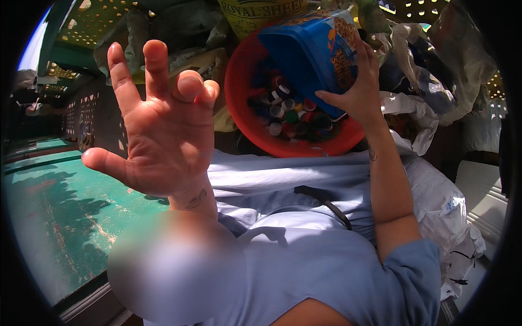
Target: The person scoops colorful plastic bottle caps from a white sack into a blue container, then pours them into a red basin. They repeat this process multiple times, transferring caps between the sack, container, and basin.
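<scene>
My left hand (163, 122) is raised close to the camera, palm showing and fingers apart, with nothing in it. My right hand (363, 89) grips a blue plastic tub (301, 53) that bears writing and a cookie picture. The tub is tilted over a round orange-red basin (261, 140), its dark mouth turned down and to the left. Inside the basin lie many plastic bottle caps (285, 110) in white, red, green and blue. Whether anything is left in the tub is hidden from me.
A yellow bucket (261, 14) with printing stands behind the basin. Crumpled plastic bags (456, 65) crowd the right, and a white sack (438, 203) lies beside my right arm. On the left is a worn green surface (69, 203). Perforated yellow crates (102, 26) stand at the back.
</scene>
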The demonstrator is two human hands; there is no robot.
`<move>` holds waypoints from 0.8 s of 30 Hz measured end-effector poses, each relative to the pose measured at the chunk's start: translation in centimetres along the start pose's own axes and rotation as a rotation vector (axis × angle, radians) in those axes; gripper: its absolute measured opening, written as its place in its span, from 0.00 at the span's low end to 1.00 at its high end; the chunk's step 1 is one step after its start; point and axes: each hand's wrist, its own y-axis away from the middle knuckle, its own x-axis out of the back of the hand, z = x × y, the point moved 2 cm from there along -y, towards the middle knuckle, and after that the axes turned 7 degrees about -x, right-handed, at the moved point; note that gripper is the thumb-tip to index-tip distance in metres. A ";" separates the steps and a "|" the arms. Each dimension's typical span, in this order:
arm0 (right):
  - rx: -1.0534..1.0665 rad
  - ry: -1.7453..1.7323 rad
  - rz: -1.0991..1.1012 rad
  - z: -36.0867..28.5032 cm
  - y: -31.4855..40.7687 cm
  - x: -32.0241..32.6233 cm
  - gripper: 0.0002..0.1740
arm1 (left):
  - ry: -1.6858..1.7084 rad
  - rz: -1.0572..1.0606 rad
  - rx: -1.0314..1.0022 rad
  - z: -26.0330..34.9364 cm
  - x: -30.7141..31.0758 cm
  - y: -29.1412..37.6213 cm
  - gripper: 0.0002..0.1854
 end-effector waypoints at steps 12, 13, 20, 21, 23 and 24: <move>-0.491 -0.724 0.155 4.1 -1.9 3.9 0.68 | -0.059 -0.347 -0.218 1.0 -11.2 1.4 0.47; -0.475 -0.725 0.157 4.0 -1.9 3.9 0.68 | -0.057 -0.351 -0.226 0.9 -11.5 1.6 0.47; -0.453 -0.760 0.179 4.8 -1.1 4.5 0.68 | -0.064 -0.361 -0.251 0.9 -13.3 2.6 0.47; -0.462 -0.755 0.183 4.8 -1.0 4.6 0.68 | -0.070 -0.360 -0.253 0.9 -13.6 2.5 0.47; -0.476 -0.751 0.190 4.9 -1.0 4.9 0.68 | -0.076 -0.361 -0.254 1.0 -14.3 2.4 0.47; -0.479 -0.738 0.194 5.0 -1.0 5.0 0.68 | -0.074 -0.357 -0.259 1.1 -14.3 2.6 0.47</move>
